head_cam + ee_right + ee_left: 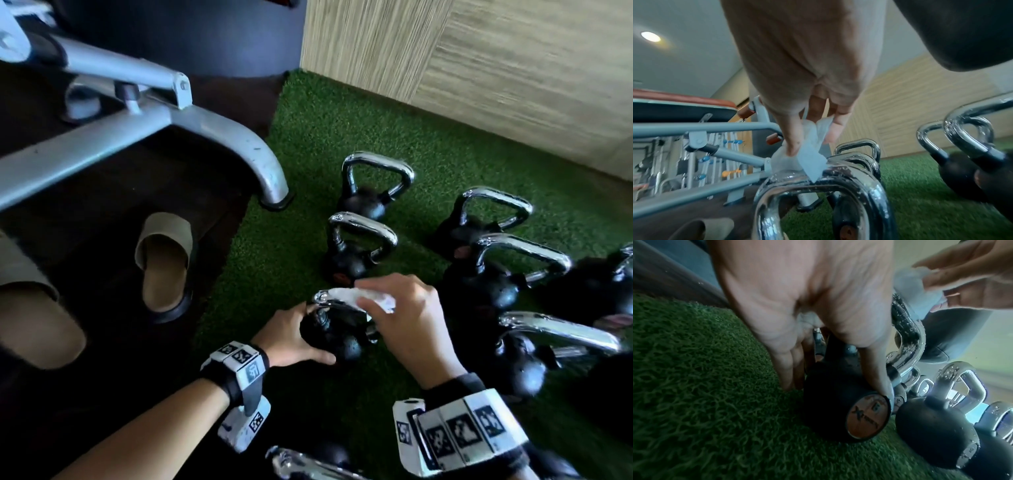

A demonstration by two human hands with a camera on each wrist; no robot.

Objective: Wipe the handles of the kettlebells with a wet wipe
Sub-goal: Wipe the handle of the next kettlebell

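A: Where is the kettlebell (337, 337)?

B: It stands on the green grass mat (291, 222), at about 6 o'clock from two other kettlebells (363, 202).

A: What is the left hand (291, 337) doing?

B: Its fingers curl round the black ball part and hold it.

A: And the right hand (407, 318)?

B: It pinches a white wipe (807, 160) and presses it on top of the shiny handle (818, 183).

A: What is at 10 o'clock?

B: A grey metal frame (205, 126), with a tan slipper (166, 260) near it.

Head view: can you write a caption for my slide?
Left hand steadies a kettlebell while right hand rubs a wipe along its handle.
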